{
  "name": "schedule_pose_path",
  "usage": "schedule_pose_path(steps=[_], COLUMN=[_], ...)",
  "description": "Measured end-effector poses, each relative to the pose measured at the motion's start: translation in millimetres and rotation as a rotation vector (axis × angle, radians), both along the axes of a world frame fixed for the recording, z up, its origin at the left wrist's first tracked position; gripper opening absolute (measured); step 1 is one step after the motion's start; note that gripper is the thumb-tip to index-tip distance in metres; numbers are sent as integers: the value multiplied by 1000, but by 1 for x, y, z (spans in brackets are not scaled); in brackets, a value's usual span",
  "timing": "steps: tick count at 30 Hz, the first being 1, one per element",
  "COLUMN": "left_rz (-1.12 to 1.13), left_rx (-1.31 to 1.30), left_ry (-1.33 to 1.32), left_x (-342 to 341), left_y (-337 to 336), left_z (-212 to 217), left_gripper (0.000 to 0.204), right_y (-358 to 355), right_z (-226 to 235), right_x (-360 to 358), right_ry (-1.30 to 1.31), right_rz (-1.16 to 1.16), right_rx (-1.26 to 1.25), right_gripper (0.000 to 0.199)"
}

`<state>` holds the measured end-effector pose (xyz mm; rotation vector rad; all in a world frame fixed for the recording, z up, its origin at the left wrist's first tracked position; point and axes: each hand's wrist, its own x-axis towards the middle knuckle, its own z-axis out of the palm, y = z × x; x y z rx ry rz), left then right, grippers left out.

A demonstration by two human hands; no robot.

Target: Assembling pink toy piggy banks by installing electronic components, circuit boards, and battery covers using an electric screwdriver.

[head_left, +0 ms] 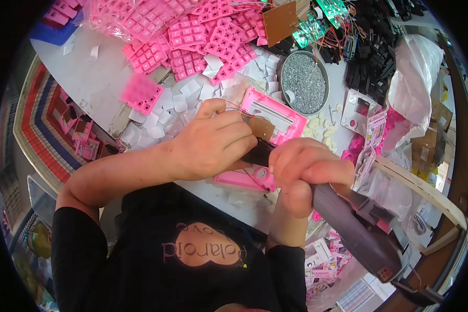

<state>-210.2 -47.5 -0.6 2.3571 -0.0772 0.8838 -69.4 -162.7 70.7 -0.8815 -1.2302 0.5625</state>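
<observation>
My left hand [213, 140] rests on a pink plastic toy housing [283, 117] lying on the white table and pinches a small brown circuit board [261, 127] with thin wires against it. My right hand [304, 174] is closed round the grey handle of a powered screwdriver [359, 229], whose dark front end [257, 153] points left under my left fingers, at the housing. A second pink housing part [244, 179] lies just below my hands.
A round metal dish of small screws [302, 82] sits behind the housing. Pink rubber keypads [192, 36] are heaped at the back, white paper squares [166, 112] scattered about. Black plastic parts [369, 52], clear bags [416, 83] and printed boxes [322, 260] lie right.
</observation>
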Motion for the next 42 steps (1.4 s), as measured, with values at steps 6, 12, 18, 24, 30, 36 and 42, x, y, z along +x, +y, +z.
schedule_pose_path(steps=[6,12,18,24,30,36,42], left_rz=[-7,-13,-38,-62,45,98,147], left_rx=[54,47,59,-170,-433,-112,-42], left_ry=[29,44,94,234,158,335,419], left_x=[-4,-3,4,9,2,10,17], left_y=[0,3,5,12,-1,-8,-12], left_z=[0,0,0,8,-5,13,17], left_gripper=[45,49,51,62,63,63,65], right_y=[-8,-49,-79,-83,-41,-15,-31], right_z=[-2,10,-11,-36,-2,1,-1], right_x=[28,49,20,30,54,89,65], right_ry=[55,123,-152,-726,52,-452,-915], right_rz=[188,-27,-408,-434,-334,-254,-402], right_rx=[-26,-84,-705,-574,-1043,-1293,-743], right_gripper=[43,77,88,57,29,37,44])
